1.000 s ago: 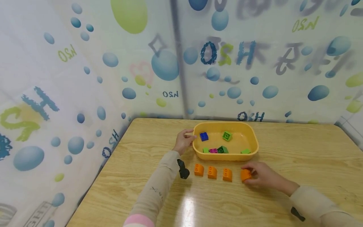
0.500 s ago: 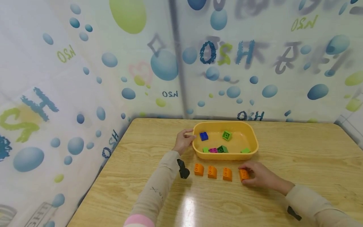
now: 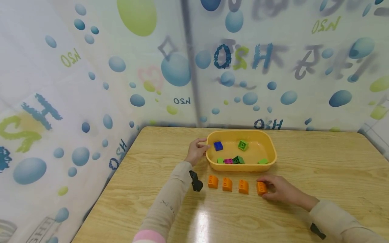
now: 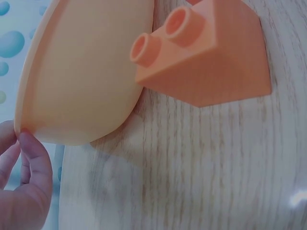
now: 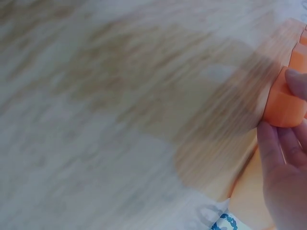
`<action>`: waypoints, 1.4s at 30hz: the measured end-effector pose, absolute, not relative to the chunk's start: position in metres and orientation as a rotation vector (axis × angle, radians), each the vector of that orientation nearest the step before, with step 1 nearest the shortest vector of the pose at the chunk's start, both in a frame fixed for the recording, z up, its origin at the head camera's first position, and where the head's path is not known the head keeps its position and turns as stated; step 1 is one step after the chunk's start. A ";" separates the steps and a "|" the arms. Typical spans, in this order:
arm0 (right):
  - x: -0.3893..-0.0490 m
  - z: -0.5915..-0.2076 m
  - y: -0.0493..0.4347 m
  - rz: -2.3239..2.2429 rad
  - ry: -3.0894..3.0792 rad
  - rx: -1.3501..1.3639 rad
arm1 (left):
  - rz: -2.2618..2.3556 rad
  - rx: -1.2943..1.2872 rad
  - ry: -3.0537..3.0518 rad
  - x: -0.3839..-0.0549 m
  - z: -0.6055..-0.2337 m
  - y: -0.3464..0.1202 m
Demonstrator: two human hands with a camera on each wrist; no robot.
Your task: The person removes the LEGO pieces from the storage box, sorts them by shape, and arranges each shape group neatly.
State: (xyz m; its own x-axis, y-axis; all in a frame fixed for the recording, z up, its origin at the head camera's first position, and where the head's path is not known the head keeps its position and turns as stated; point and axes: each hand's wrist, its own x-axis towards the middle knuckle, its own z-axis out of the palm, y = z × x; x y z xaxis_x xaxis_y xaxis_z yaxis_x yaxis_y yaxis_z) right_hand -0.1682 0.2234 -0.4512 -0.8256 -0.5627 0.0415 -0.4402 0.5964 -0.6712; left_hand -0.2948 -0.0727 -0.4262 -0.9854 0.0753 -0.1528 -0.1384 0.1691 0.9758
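An orange toy brick point(image 3: 261, 188) stands on the table at the right end of a row of orange bricks. My right hand point(image 3: 281, 189) holds it between thumb and fingers; in the right wrist view the thumb lies against this orange brick point(image 5: 284, 106). To its left stand three like bricks, the nearest orange brick point(image 3: 243, 186) a small gap away. Behind the row is a yellow plastic basin point(image 3: 243, 168). My left hand point(image 3: 196, 152) pinches its left rim, and the left wrist view shows thumb and finger meeting on the basin's edge point(image 4: 24, 96).
Inside the basin lie a blue brick point(image 3: 218, 145), a green brick point(image 3: 242, 145), a magenta brick point(image 3: 228, 161), a dark green brick point(image 3: 238, 160) and light green pieces. The wooden table point(image 3: 164, 148) meets a printed curtain point(image 3: 146, 67) at the back and left.
My right hand moved slightly left with the orange brick, closer to the row, then a touch back to the right. The left hand stayed on the basin's rim.
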 end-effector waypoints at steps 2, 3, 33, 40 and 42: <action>-0.168 -0.451 0.223 -1.049 2.640 -0.828 | 1.935 -0.058 2.254 -0.294 -0.426 -0.073; -0.168 -0.450 0.222 -1.052 2.637 -0.822 | 1.935 -0.056 2.243 -0.292 -0.422 -0.073; -0.168 -0.406 0.235 -1.213 2.748 -0.776 | 1.912 -0.056 2.318 -0.293 -0.425 -0.076; -0.188 -0.389 0.234 -1.172 2.914 -0.715 | 1.911 -0.051 2.295 -0.293 -0.425 -0.077; -0.198 -0.386 0.233 -1.177 2.921 -0.697 | 1.909 -0.048 2.301 -0.294 -0.424 -0.077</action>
